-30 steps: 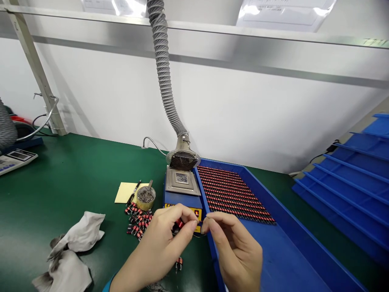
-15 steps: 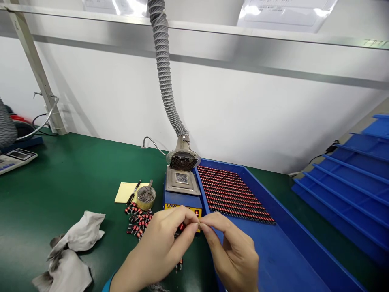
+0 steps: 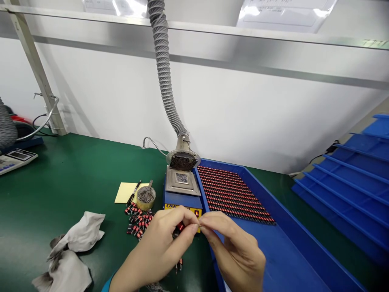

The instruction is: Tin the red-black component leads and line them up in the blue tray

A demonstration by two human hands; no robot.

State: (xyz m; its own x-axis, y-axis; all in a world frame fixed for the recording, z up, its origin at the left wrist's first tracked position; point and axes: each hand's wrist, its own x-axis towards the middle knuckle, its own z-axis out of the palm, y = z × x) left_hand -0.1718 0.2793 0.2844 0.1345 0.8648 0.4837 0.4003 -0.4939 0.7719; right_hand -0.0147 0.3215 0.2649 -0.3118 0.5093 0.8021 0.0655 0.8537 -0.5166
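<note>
My left hand (image 3: 165,245) is closed in a pinch, and a small red-and-black coil component (image 3: 180,227) shows between its thumb and index finger. Fingertip to fingertip with it, my right hand (image 3: 235,249) pinches too; a thin pale wire end barely shows where the tips meet. Both hands are in front of a blue solder pot (image 3: 182,199) with a square metal top. Left of it, partly behind my left hand, lies a loose heap of red-and-black coil components (image 3: 138,219). A blue tray (image 3: 270,255) on the right holds rows of similar components (image 3: 234,194).
A round tin of grey dross (image 3: 146,197) stands by a pen (image 3: 133,192) and yellow notepaper (image 3: 123,192). White gloves (image 3: 75,243) lie at left. A ribbed exhaust hose (image 3: 164,69) hangs over the pot. Blue trays (image 3: 349,178) lean at far right; a calculator (image 3: 16,158) sits far left.
My right hand has shifted and rolled slightly to the right, its fingertips still at the left ones. My left hand is almost still.
</note>
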